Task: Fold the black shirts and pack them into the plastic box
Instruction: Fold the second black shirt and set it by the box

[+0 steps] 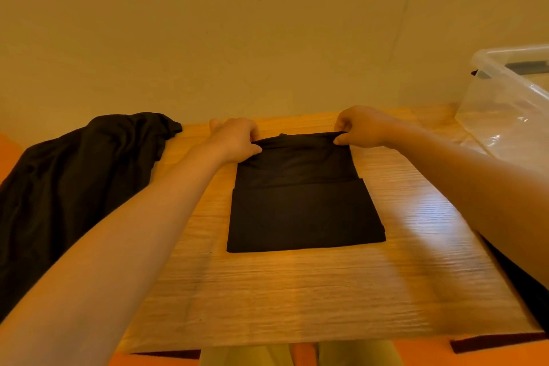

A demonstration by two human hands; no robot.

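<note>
A partly folded black shirt point(303, 202) lies flat as a rectangle in the middle of the wooden table point(297, 291). My left hand point(234, 140) pinches its far left corner and my right hand point(361, 126) pinches its far right corner, the far edge lifted slightly off the table. A heap of unfolded black shirts point(77, 181) lies at the table's left side, hanging over the edge. The clear plastic box point(505, 104) stands at the far right, apart from both hands.
A plain wall runs close behind the table's far edge. Orange floor shows on the left and below the near edge. Some dark fabric point(517, 282) hangs off the table's right side. Bare wood lies between the shirt and the near edge.
</note>
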